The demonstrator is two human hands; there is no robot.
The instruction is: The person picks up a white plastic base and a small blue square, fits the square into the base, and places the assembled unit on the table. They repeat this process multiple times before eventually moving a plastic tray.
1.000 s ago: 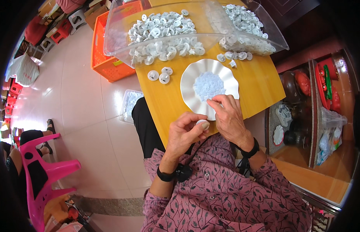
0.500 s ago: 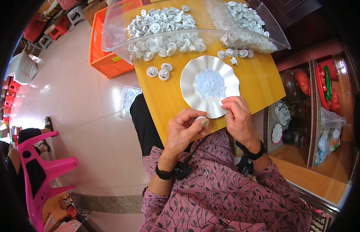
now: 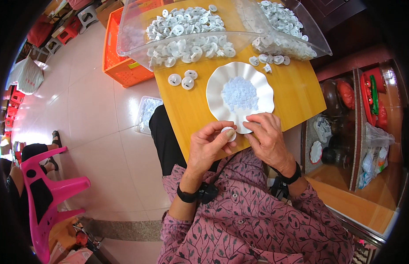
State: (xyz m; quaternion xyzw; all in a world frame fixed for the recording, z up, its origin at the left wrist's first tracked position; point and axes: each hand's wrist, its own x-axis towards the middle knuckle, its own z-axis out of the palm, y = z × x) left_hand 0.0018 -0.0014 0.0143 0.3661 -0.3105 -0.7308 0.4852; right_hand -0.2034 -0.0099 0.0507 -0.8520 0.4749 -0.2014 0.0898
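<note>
Between the thumb and fingers of my left hand (image 3: 209, 143) is a small round white plastic piece (image 3: 229, 133), held just off the near rim of a plate. The white plate (image 3: 217, 99) has a wavy edge and bears a heap of small pale-blue chips (image 3: 240, 93). My right hand (image 3: 267, 137) is at the plate's near edge, its thumb and fingertips bent together; whatever they pinch is too small to make out. Left of the plate lie several loose round white pieces (image 3: 188, 82). More white pieces (image 3: 278, 60) sit beyond its right side.
Two clear plastic bins (image 3: 138, 48) filled with white pieces stand at the table's far side. An orange crate (image 3: 127, 72) is left of the yellow table (image 3: 297, 88). A tub of pale chips (image 3: 148, 108) rests on the floor. A pink chair (image 3: 59, 189) stands at left, a shelf (image 3: 356, 132) at right.
My right hand has moved left and slightly down, closer to my left hand. The round white piece in my left hand now shows more of its flat face.
</note>
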